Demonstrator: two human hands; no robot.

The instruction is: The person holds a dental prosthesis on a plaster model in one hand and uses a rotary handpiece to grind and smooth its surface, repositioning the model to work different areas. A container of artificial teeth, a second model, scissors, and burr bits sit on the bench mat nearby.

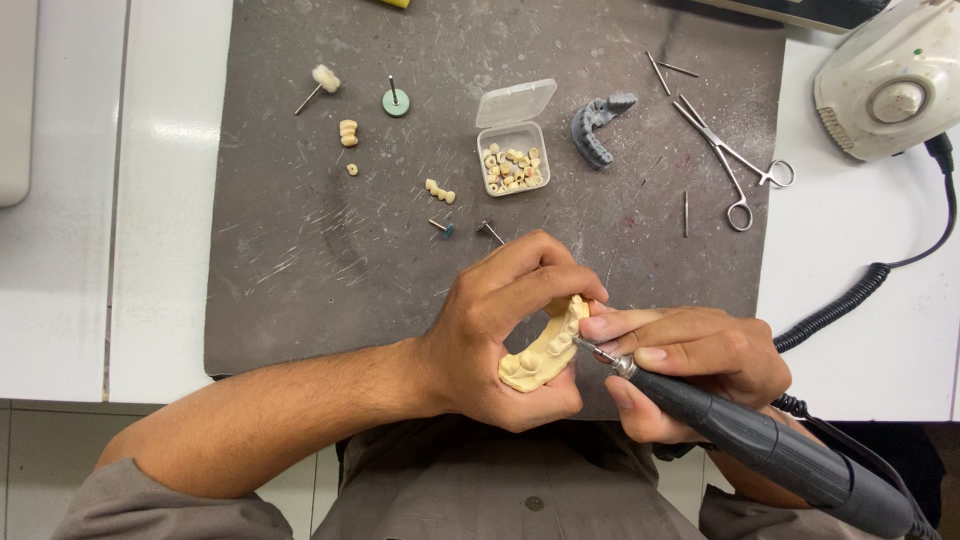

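Nearest the person, the left hand (pixel 500 340) is closed around a cream plaster dental model (pixel 545 350), thumb beneath and fingers curled over its top, holding it just above the near edge of the grey mat (pixel 300 280). The right hand (pixel 690 365) grips a dark rotary handpiece (pixel 760 440) in a pen-like hold; its thin metal bur (pixel 590 347) touches the tooth side of the model. The fingertips of both hands meet beside the model. A coiled black cable (pixel 840 300) lies on the white worktop (pixel 860 250) to the person's right, running toward a pale control unit (pixel 890 80) at the far right corner.

On the mat just beyond the hands lie two small mounted burs (pixel 465 230), one blue-tipped. Further out rest a short cream bridge piece (pixel 440 190), a tiny cream bead (pixel 352 169) and a cream crown piece (pixel 348 132). At mid-mat stands a small clear plastic box (pixel 513 158), lid (pixel 516 102) hinged open, holding many cream tooth-shaped pieces. Beside it, to the right, lies a dark grey dental arch model (pixel 597 125). Metal scissor-handled forceps (pixel 735 160) lie near the mat's right edge, with loose thin shafts (pixel 660 72) close by. At the far left sit a green disc on a mandrel (pixel 396 100) and a white felt-tipped polisher (pixel 320 82). The mat is dusty and scratched.
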